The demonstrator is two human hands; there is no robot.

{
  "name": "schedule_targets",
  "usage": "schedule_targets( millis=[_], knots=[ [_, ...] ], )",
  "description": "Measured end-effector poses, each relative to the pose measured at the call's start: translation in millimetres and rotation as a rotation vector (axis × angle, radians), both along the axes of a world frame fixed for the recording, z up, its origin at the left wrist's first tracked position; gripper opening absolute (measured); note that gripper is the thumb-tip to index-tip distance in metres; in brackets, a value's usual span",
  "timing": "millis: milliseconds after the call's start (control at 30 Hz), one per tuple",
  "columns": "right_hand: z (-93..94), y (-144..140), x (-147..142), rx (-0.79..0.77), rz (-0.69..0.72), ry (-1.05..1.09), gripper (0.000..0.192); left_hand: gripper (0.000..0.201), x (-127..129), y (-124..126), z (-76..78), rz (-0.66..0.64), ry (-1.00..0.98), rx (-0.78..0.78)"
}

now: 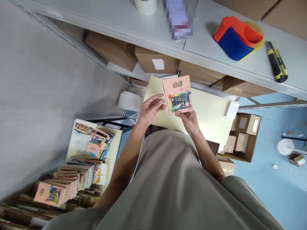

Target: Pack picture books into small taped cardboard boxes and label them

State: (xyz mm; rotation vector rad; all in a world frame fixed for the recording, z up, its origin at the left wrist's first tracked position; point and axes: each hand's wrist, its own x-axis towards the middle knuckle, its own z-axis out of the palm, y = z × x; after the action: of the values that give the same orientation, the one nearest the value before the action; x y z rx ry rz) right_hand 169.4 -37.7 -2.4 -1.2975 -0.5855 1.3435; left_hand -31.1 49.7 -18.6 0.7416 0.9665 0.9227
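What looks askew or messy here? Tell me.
The loose books on the small yellow table are fanned out crookedly, unlike the tidy rows of books beside them. The pink book, held by the right hand with the left hand alongside, looks undamaged.

Single head view, looking steeply down over torso, close to hands (168, 111), shelf (120, 19) ahead.

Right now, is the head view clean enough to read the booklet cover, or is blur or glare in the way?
Head view: even light, no glare; the pink booklet is sharp between left hand and right hand, its title too small to read; a pixelated patch hides something on the shelf; wide-angle bending at the edges.
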Motion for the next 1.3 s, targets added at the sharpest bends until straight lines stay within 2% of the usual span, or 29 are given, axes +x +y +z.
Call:
schedule_targets(
  millis=[333, 633, 767, 867, 933, 1067, 1100, 1233, 1300],
  knots=[
    [-5.1, -8.1, 13.0, 0.008, -0.005, -0.016, 0.054, 0.073, 8.4, -5.3, -6.7, 0.003, -0.022, 0.025],
    [-3.1, -16.5, 16.1, -0.001, 0.005, -0.035, 0.057, 0.058, 13.6, -13.8, -3.1, 0.014, 0.021, 0.012],
    [-4.6, -17.2, 12.1, 0.008, 0.012, -0.017, 0.057, 0.069, 23.1, -23.0, 3.4, 0.01, 0.027, 0.013],
    [-11.2, -16.1, 14.0, 0.009, 0.096, -0.037, 0.06, 0.074, 31.4, -29.0, 7.6, 0.023, 0.037, 0.006],
    [-14.9, -14.9, 17.5, 0.014, 0.128, -0.099, 0.063, 0.075, 35.4, -31.6, 8.7, 0.065, 0.065, -0.014],
    [-9.0, -14.4, 18.5, 0.131, -0.074, -0.49, 0.07, 0.072, 39.6, -36.3, 9.5, 0.17, 0.109, 0.007],
    [-5.1, -14.8, 15.7, 0.168, -0.082, -0.568, 0.071, 0.069, 40.6, -38.4, 10.6, 0.181, 0.124, 0.026],
    [8.1, -15.6, -3.6, 0.184, 0.103, -0.593, 0.063, 0.055, 45.9, -52.2, 21.7, 0.156, 0.198, 0.108],
    [9.9, -14.0, -9.3, 0.14, 0.1, -0.549, 0.05, 0.052, 45.9, -59.0, 28.0, 0.128, 0.204, 0.164]
  ],
)
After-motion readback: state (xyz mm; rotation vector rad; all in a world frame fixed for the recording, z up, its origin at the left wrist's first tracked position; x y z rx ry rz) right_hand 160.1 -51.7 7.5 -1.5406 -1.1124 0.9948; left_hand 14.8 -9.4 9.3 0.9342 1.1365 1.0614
